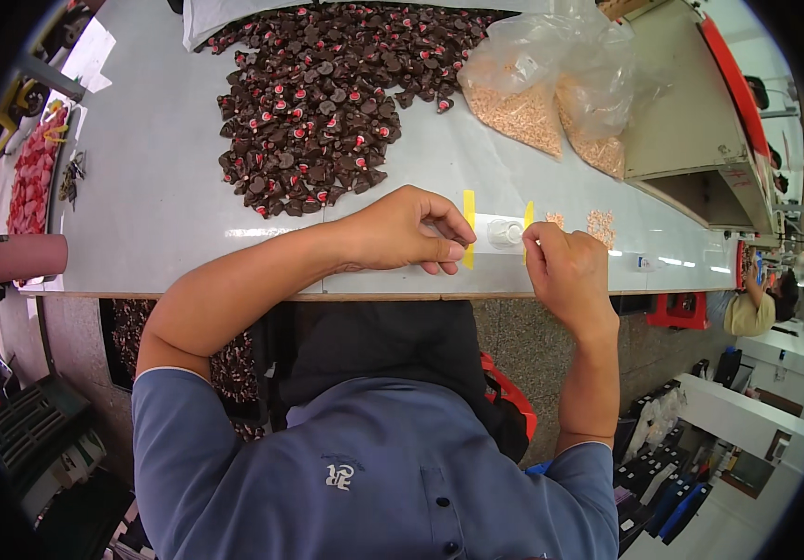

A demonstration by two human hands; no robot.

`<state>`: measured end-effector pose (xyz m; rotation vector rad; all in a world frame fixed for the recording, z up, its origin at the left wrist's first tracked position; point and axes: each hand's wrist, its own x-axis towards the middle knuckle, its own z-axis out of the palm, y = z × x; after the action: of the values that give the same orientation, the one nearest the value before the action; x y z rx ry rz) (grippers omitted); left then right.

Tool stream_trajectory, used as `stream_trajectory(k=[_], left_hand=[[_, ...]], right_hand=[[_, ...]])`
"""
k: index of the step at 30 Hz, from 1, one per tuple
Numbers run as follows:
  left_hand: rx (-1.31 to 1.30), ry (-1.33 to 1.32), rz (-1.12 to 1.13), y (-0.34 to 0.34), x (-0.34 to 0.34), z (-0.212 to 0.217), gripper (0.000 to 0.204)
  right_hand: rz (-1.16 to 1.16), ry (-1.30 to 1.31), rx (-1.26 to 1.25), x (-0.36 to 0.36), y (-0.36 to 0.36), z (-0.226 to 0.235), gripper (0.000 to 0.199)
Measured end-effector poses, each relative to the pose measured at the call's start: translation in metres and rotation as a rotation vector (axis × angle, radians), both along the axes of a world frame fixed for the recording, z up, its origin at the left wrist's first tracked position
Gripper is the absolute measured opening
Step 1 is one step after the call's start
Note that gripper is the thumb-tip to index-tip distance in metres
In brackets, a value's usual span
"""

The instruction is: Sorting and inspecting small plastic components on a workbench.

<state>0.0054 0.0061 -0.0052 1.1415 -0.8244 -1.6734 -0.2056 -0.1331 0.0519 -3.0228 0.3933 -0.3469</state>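
Note:
My left hand [413, 230] is bent inward over the table, thumb and curled fingers drawn together beside a yellow tape strip [468, 207]. Whether something small lies between those fingertips I cannot make out. My right hand [568, 269] makes a pinch by a second yellow strip [529, 217], and its fingertips hide whatever they hold. Between the two hands, a small white round piece [505, 232] rests on a pale patch bounded by the strips. Beyond my right hand lie two small patches of tiny beige pieces [600, 226].
A broad heap of dark brown pieces with red-and-white spots [313, 112] covers the table's far middle. Clear bags of beige pieces [517, 112] stand at the far right, against a metal box [691, 121]. The table's near edge [383, 298] runs below my hands.

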Motion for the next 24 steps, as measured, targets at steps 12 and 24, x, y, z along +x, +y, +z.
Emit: stream_trajectory(k=[12, 24], left_hand=[[0.006, 0.031, 0.023, -0.003, 0.0, -0.006, 0.024], [0.058, 0.026, 0.003, -0.004, 0.001, 0.0, 0.024]], right_hand=[[0.011, -0.032, 0.001, 0.002, 0.001, -0.002, 0.012], [0.031, -0.338, 0.339, 0.007, 0.03, -0.013, 0.015]])
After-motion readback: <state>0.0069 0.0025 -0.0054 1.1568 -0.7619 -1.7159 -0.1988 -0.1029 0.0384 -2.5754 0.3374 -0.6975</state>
